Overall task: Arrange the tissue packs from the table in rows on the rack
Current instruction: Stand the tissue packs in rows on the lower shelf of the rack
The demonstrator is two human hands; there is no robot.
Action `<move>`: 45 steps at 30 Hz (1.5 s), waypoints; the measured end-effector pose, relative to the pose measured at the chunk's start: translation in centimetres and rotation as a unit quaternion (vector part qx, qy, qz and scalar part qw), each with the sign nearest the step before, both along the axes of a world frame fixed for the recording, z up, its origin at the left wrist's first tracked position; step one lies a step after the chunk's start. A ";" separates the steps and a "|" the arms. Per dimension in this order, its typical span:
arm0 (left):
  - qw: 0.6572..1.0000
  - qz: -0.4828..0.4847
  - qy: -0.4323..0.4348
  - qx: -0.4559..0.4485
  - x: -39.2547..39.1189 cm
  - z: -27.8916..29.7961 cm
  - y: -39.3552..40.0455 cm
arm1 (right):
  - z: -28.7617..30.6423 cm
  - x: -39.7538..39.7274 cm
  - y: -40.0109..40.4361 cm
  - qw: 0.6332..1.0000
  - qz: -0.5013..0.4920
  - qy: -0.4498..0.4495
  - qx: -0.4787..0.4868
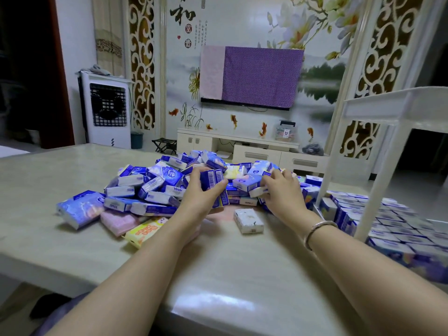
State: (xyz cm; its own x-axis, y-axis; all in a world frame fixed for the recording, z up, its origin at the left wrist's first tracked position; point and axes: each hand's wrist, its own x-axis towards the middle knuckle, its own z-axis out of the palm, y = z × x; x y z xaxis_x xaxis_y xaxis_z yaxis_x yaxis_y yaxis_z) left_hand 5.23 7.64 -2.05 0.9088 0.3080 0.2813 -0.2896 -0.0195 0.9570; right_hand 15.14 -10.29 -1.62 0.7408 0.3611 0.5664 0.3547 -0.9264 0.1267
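Note:
A heap of blue and white tissue packs (pixel 155 180) lies in the middle of the table (pixel 72 229). My left hand (pixel 201 197) grips two upright blue packs (pixel 214 179) at the heap's front. My right hand (pixel 281 192) curls its fingers round a blue and white pack (pixel 252 186) on the heap's right side. The white rack (pixel 378 132) stands at the right, and its lower shelf holds rows of blue packs (pixel 397 224) set close together. One white pack (pixel 248 220) lies alone in front of the heap.
A pink pack (pixel 121 221) and a yellow pack (pixel 145 231) lie at the heap's front left. The rack's white leg (pixel 373 202) stands just right of my right wrist. Behind the table are a TV cabinet (pixel 242 146) and a white air cooler (pixel 106 110).

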 end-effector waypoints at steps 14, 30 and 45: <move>0.971 -0.132 0.049 -0.192 -2.6 2.7 -4.4 | 4.8 -11.1 -4.1 0.889 0.250 0.027 0.382; 0.963 -0.264 -0.008 -0.050 -7.8 8.4 -14.4 | 6.5 -19.0 -12.5 0.899 0.270 0.012 0.346; 0.924 -0.380 0.035 0.021 -8.0 10.7 -27.7 | 7.3 -18.4 -23.9 0.737 0.206 0.255 0.591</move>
